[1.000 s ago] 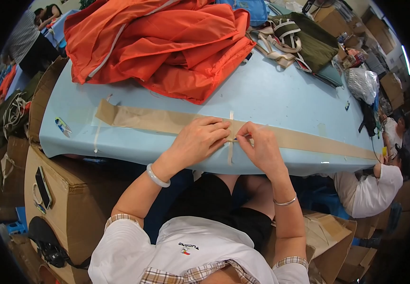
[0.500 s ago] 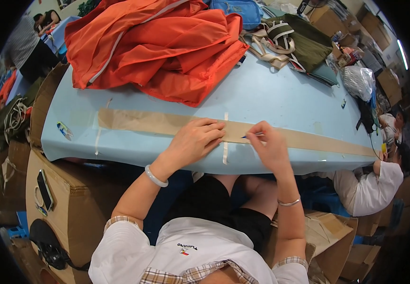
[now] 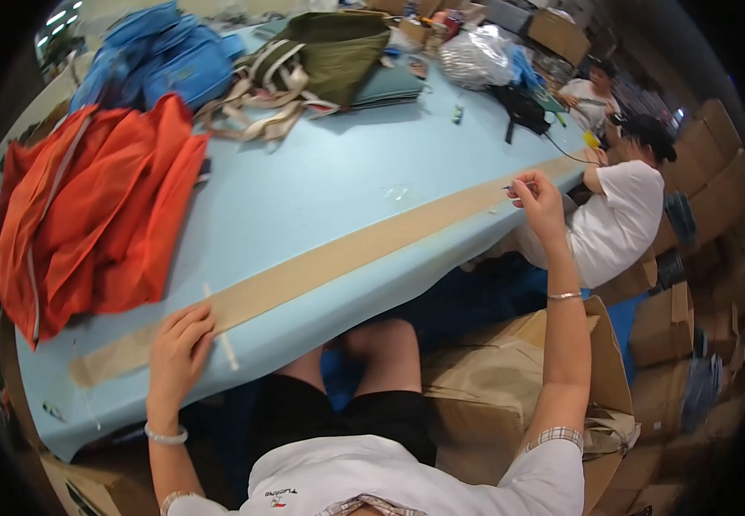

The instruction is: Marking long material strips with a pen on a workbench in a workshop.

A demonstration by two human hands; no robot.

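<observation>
left hand [image 3: 179, 353] lies flat, pinning the tan strip [image 3: 338, 262]; right hand [image 3: 537, 191] pinches something thin at its far end. i'd keep it taut.

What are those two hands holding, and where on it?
The left hand presses flat on the tan strip near its left end. The right hand pinches something small and thin above the strip's far end; too small to tell.

Item pinched in right hand [image 3: 534, 196] too small to tell
</observation>
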